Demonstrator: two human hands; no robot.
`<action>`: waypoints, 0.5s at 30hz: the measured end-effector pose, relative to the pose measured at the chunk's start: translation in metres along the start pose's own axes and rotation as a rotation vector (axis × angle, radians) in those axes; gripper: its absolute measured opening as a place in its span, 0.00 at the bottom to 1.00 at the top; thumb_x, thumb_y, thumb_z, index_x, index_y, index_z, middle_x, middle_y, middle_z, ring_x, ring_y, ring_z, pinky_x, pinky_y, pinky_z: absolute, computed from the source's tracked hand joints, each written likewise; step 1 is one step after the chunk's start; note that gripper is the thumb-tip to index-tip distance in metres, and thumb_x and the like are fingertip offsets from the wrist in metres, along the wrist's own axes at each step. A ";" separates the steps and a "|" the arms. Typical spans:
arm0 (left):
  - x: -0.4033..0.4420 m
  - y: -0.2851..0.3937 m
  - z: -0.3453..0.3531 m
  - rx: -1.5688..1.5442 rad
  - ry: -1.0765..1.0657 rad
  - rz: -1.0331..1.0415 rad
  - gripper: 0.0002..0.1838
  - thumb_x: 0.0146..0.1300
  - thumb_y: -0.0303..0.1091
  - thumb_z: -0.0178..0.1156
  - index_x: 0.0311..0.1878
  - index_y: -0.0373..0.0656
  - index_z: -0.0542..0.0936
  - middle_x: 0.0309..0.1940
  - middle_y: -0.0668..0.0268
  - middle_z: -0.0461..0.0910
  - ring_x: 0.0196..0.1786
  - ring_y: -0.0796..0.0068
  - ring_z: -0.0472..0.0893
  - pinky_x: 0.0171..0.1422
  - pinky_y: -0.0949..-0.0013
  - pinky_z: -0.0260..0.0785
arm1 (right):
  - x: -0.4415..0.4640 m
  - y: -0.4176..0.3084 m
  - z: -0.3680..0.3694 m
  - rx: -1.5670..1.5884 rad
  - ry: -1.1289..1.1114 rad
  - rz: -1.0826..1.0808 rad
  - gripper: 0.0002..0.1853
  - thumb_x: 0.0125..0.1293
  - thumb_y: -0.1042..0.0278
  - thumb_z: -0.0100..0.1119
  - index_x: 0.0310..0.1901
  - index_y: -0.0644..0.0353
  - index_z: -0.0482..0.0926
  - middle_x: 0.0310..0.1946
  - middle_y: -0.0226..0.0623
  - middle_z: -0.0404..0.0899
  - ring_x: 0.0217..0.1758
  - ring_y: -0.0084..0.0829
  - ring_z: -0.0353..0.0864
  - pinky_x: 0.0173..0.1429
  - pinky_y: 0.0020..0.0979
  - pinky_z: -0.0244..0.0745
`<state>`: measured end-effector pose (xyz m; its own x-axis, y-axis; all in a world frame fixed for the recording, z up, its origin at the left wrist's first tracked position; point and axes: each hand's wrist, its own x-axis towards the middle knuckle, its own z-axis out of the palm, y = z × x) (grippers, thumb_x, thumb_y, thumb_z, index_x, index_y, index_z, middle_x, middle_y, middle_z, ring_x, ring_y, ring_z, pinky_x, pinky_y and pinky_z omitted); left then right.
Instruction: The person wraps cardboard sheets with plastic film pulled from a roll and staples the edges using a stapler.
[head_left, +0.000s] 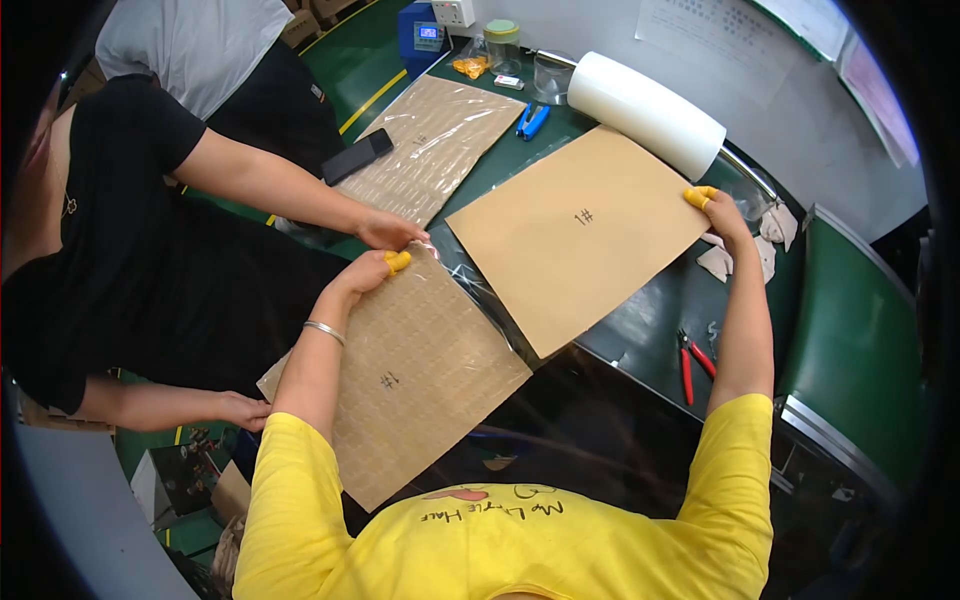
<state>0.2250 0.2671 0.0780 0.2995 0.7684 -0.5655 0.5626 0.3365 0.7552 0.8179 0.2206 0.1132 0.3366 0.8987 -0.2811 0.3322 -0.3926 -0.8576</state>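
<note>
My left hand, with a yellow finger cot, is closed on the top edge of a film-covered cardboard sheet marked "1#". That sheet slants over the table's front edge. A co-worker's hand is at the same edge beside mine, and their other hand is at its left corner. A plain brown cardboard sheet, also marked "1#", lies on the table; my right hand pinches its right corner, thumb in a yellow cot on top. Clear film shows between the two sheets.
Behind are another film-covered stack, a black phone, blue cutters and a large film roll on a bar. Red-handled pliers and white scraps lie to the right. The co-worker stands close on the left.
</note>
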 end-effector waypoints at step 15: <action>0.009 -0.008 -0.007 -0.017 -0.118 0.047 0.16 0.69 0.41 0.51 0.47 0.40 0.81 0.38 0.69 0.80 0.41 0.79 0.78 0.45 0.73 0.71 | -0.120 -0.002 -0.169 0.380 0.194 -0.288 0.20 0.71 0.63 0.52 0.61 0.63 0.71 0.51 0.30 0.78 0.52 0.21 0.78 0.57 0.24 0.73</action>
<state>0.2175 0.2752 0.0692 0.4146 0.7147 -0.5634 0.5329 0.3111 0.7869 0.9254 0.0806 0.2211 0.4476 0.8932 0.0434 0.1041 -0.0039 -0.9946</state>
